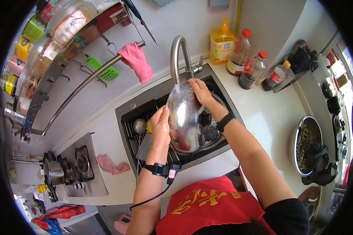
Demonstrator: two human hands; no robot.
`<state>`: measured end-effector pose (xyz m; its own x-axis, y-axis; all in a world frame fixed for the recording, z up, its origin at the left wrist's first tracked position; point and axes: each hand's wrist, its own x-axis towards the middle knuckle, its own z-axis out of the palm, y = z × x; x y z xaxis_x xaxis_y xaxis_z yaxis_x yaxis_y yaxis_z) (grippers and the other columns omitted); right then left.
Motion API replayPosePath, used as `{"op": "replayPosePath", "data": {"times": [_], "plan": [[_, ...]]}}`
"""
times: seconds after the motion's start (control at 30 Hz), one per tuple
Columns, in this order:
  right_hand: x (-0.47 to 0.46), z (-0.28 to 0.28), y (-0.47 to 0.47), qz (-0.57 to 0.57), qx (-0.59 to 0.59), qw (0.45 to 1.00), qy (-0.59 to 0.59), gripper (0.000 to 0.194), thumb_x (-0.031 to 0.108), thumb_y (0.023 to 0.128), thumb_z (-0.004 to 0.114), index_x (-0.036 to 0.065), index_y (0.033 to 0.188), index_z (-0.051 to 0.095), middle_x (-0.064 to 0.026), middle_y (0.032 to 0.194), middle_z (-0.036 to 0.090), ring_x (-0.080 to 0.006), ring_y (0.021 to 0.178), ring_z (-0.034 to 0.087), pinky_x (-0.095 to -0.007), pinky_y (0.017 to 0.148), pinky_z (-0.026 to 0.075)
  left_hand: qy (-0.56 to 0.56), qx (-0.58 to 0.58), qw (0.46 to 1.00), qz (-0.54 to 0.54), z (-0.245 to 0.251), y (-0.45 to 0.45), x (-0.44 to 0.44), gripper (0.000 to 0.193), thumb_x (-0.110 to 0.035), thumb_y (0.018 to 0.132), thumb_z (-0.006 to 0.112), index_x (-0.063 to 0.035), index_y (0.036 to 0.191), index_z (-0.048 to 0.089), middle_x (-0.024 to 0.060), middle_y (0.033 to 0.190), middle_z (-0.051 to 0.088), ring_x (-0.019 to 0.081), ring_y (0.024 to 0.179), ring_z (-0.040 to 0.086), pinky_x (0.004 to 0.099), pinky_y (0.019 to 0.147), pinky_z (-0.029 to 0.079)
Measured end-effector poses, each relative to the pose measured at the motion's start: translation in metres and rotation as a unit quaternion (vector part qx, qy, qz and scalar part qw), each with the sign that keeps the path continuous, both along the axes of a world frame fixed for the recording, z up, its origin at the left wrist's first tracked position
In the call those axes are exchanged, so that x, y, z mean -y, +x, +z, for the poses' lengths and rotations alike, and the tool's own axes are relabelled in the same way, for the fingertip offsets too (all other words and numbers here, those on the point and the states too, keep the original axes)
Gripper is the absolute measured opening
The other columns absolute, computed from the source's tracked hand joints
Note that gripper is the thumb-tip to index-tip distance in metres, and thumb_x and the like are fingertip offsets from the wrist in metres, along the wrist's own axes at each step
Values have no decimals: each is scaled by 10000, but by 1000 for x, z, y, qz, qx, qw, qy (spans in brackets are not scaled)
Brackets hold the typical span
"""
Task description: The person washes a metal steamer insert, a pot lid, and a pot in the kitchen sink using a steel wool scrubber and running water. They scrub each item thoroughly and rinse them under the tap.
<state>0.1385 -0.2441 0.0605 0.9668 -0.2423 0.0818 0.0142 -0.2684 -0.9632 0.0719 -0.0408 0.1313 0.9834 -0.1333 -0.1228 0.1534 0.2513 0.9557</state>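
Both my hands hold a shiny, rounded metal bowl or lid (179, 117), tilted under the running tap (179, 55); which of the two it is, I cannot tell. My left hand (161, 122) grips its left edge, thumb up. At its upper right edge is my right hand (200, 91), fingers laid over the rim. Water from the spout splashes on the upper part of the metal. Close against its right side shows a clear lid (219, 101) with a black knob (205, 118). All this is over the dark sink (234, 114).
A drain rack (131, 129) with a ladle (139, 126) fills the sink's left. Several bottles (252, 70) stand behind right. A metal basin (296, 147) is at far right. Left are a pink cloth (112, 164), a gas hob (97, 183) and an overhead rail (82, 85).
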Motion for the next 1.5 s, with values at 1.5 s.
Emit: {"op": "replayPosePath", "data": {"times": [1.5], "plan": [[-113, 28, -166, 88, 107, 955, -263, 664, 240, 869, 587, 10, 1430, 315, -178, 1490, 310, -363, 1393, 260, -484, 1127, 232, -212, -69, 967, 120, -62, -11, -52, 374, -312, 940, 579, 8, 1133, 588, 112, 1159, 605, 223, 1064, 577, 389, 929, 457]]}}
